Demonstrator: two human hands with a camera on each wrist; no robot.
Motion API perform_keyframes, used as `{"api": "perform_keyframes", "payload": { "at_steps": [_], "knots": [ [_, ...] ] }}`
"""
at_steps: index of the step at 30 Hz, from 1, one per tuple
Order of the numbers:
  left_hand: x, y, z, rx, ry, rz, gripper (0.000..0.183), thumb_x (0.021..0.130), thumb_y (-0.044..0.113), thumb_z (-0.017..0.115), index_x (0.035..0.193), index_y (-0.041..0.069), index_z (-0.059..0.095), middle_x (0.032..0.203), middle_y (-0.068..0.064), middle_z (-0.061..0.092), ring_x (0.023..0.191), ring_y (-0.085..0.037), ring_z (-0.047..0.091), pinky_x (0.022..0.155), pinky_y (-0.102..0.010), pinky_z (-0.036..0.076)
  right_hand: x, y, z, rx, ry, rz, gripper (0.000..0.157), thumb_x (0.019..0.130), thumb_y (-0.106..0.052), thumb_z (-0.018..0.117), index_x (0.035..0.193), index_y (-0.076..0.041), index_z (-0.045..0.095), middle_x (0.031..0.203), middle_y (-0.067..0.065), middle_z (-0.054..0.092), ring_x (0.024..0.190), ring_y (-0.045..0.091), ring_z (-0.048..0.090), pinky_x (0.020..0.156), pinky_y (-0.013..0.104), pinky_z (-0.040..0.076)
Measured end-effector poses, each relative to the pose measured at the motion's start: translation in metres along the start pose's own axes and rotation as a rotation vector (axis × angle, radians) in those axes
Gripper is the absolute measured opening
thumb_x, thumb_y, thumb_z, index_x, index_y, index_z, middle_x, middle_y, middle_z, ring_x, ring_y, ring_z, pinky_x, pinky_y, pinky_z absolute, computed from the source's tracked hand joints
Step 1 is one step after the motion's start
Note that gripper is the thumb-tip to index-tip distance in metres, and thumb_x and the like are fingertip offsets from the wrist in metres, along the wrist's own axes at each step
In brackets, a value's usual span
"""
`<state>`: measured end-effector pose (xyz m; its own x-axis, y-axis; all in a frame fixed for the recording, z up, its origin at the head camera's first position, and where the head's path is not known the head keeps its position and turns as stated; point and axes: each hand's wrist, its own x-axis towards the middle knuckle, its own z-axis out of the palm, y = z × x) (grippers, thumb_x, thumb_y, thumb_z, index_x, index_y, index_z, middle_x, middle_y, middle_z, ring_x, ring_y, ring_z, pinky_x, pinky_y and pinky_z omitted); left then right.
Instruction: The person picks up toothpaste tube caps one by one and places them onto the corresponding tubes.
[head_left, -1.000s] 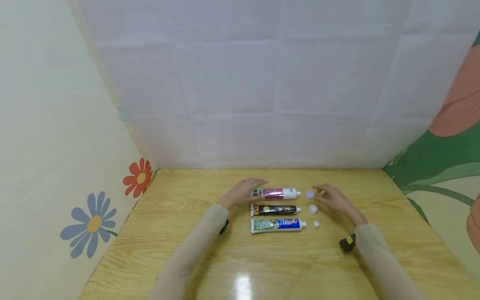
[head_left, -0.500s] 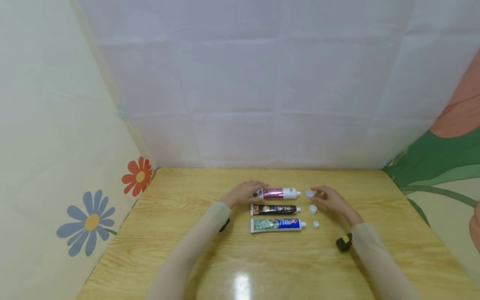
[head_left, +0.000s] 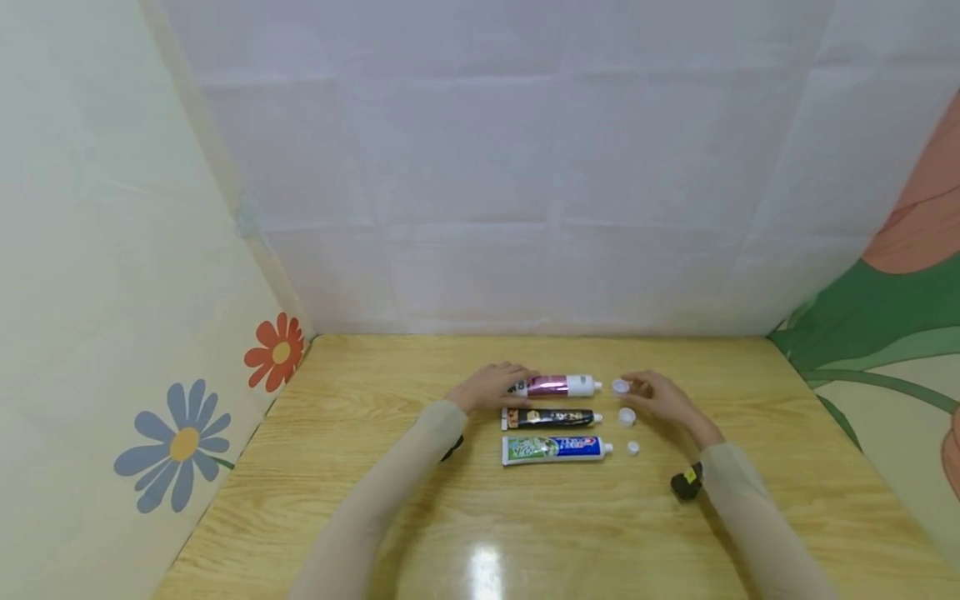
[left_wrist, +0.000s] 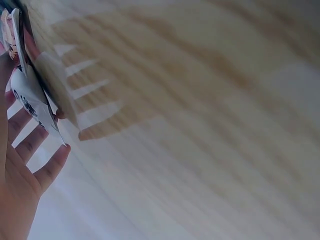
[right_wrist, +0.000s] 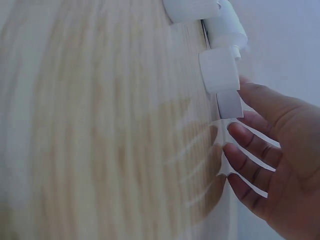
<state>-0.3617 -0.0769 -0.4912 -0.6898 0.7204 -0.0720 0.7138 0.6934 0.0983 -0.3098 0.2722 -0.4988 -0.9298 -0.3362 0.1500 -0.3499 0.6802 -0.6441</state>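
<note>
A pink-and-white toothpaste tube point(head_left: 551, 386) lies uncapped at the back of a row, nozzle to the right. My left hand point(head_left: 489, 388) grips its tail end, thumb on the near side and fingers on the far side. The white tail point(left_wrist: 32, 102) shows between the fingers in the left wrist view. To the right of the nozzle, a white cap point(head_left: 620, 387) stands on the table. My right hand point(head_left: 663, 398) pinches this cap at its right edge between thumb and index finger. In the right wrist view the other fingers point(right_wrist: 247, 165) are loosely bent beside it.
Nearer on the wooden table point(head_left: 555, 517) lie a black toothpaste tube point(head_left: 551, 418) and a blue-green one point(head_left: 555, 449), both uncapped. A white cap point(head_left: 627, 417) and a smaller cap point(head_left: 633, 448) stand at their nozzles. Behind rises a white sheet point(head_left: 480, 208).
My left hand has slid slightly right along the pink tube and closed on it. The right hand's fingers have drawn together at the cap. Tubes and caps stay in place.
</note>
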Motion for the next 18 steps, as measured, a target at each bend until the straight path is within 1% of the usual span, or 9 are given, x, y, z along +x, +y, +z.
{"api": "perform_keyframes", "payload": {
  "at_steps": [6, 10, 14, 18],
  "knots": [
    [0.003, 0.001, 0.0002, -0.014, 0.014, -0.012, 0.072, 0.085, 0.068, 0.038, 0.145, 0.029, 0.029, 0.143, 0.0, 0.04, 0.13, -0.022, 0.038, 0.108, -0.047, 0.03, 0.0022, -0.0007, 0.001, 0.019, -0.008, 0.049, 0.046, 0.086, -0.026, 0.065, 0.124, -0.001, 0.055, 0.101, 0.012, 0.061, 0.092, 0.026, 0.057, 0.081, 0.045, 0.048],
    [0.0049, 0.0028, -0.001, 0.022, 0.002, -0.019, 0.072, 0.086, 0.067, 0.039, 0.145, 0.028, 0.03, 0.142, 0.0, 0.041, 0.129, -0.021, 0.039, 0.108, -0.044, 0.031, 0.0045, -0.0007, 0.001, 0.008, -0.017, 0.062, 0.047, 0.086, -0.029, 0.065, 0.124, -0.002, 0.055, 0.101, 0.011, 0.061, 0.092, 0.026, 0.057, 0.081, 0.045, 0.048],
    [0.0056, 0.0036, -0.0003, 0.038, -0.005, -0.024, 0.072, 0.086, 0.066, 0.04, 0.145, 0.027, 0.03, 0.142, 0.0, 0.042, 0.129, -0.021, 0.039, 0.108, -0.043, 0.032, 0.0057, -0.0008, 0.0019, 0.002, -0.029, 0.062, 0.048, 0.086, -0.031, 0.065, 0.124, -0.002, 0.055, 0.101, 0.011, 0.061, 0.092, 0.025, 0.056, 0.081, 0.044, 0.048],
    [0.0067, 0.0039, 0.0009, 0.04, 0.001, -0.019, 0.072, 0.085, 0.067, 0.04, 0.145, 0.027, 0.03, 0.141, 0.0, 0.043, 0.128, -0.02, 0.039, 0.108, -0.043, 0.032, 0.0057, -0.0008, 0.0019, 0.001, -0.037, 0.057, 0.048, 0.086, -0.031, 0.065, 0.124, -0.003, 0.055, 0.1, 0.01, 0.061, 0.091, 0.025, 0.056, 0.08, 0.043, 0.048]
  ]
}}
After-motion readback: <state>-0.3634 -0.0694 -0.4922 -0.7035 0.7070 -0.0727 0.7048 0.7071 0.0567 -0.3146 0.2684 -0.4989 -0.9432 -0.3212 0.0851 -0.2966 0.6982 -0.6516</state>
